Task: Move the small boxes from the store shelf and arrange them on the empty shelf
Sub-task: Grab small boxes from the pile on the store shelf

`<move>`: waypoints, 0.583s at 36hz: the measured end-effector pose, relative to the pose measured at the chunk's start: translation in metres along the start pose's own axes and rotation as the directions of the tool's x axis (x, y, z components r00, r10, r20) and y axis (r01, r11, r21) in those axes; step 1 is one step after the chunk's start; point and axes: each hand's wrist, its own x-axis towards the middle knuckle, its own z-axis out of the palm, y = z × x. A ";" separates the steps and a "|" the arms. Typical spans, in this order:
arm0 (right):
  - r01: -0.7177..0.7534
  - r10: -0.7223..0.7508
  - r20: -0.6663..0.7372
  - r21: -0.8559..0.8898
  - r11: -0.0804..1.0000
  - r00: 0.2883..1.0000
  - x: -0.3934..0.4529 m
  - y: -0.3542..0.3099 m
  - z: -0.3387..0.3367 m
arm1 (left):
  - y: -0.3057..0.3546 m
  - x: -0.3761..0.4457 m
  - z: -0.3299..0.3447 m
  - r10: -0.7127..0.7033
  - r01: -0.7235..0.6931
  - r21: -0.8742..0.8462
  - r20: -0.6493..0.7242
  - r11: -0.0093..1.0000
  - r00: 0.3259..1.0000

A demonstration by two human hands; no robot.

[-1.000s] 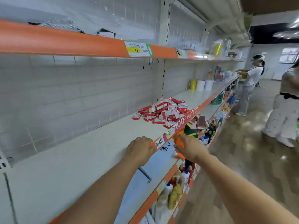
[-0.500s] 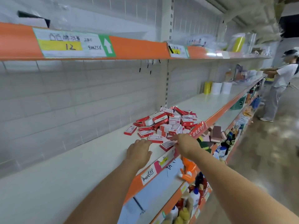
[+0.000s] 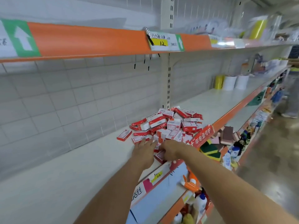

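Reaching both hands into boxes (image 3: 168,125) on shelf (image 3: 80,167): L hand (image 3: 144,152) fingers straight, touching near edge; R hand (image 3: 171,150) curled on box (image 3: 160,156).

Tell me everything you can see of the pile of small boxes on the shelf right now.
The pile of small boxes is a loose heap of red-and-white cartons, apparently cardboard, lying at all angles on the pale shelf beside the upright post. One box lies flat, apart at the left edge. The left hand rests its straight fingers on the near boxes; the right hand curls into the near edge, its hold hidden. Print is too blurred to read.
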 end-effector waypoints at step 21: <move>0.168 -0.174 -0.219 -0.045 0.985 0.960 0.011 -0.064 0.029 | -0.086 -0.074 -0.006 -0.297 0.294 -0.091 -0.031 0.952 0.954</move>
